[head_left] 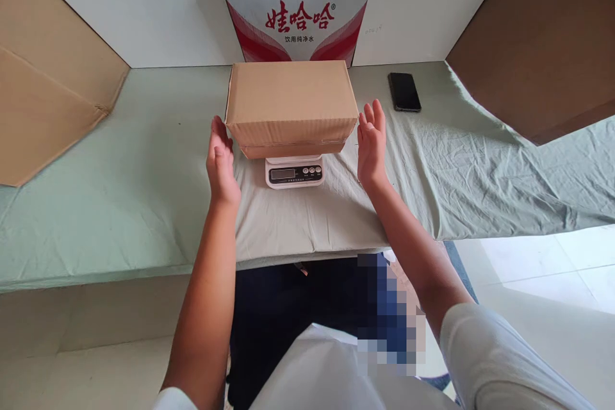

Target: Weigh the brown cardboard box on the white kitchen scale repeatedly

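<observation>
A closed brown cardboard box (pixel 289 102) rests on a small white digital scale (pixel 294 172) on a table covered with pale green cloth (pixel 125 192). My left hand (pixel 220 160) is flat and upright by the box's left end, fingers close to or just touching the corner. My right hand (pixel 371 144) is held open a little off the box's right end, palm facing it, not touching. Neither hand holds anything. The scale's display and buttons show below the box.
A black phone (pixel 404 91) lies on the cloth at the back right. A white and red printed carton (pixel 295 16) stands behind the box. Large cardboard sheets lean at the left (pixel 43 83) and right (pixel 542 45). The table's front edge is near my body.
</observation>
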`<state>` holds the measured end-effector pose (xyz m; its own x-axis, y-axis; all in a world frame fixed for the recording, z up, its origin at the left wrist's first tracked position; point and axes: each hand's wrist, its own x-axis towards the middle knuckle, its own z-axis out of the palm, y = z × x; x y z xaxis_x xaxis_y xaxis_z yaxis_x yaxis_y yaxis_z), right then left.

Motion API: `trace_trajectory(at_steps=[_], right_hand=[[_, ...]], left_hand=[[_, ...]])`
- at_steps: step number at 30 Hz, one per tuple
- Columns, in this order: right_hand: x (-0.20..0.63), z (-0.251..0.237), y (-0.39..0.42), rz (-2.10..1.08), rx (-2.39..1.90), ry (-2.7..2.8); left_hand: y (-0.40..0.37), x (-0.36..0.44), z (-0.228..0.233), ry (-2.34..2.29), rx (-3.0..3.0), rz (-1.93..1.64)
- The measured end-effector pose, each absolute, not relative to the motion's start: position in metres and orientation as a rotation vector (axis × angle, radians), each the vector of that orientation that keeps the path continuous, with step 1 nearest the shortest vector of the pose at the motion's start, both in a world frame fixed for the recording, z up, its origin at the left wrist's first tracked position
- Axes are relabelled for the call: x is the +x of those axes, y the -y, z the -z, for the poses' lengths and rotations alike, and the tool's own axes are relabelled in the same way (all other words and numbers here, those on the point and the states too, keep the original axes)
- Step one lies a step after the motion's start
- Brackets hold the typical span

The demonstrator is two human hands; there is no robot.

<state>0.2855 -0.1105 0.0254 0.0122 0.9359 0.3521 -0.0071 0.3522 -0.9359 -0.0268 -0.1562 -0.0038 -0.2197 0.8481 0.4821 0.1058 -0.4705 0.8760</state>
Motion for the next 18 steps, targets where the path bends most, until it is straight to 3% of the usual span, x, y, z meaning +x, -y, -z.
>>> trace_trajectory(at_steps=[18], right_hand=[[0.272,-0.03,0.117,-1.036,-0.913,1.416]], left_hand=[[0.165,-0.006,-0.008,-1.115,1.45,-1.716]])
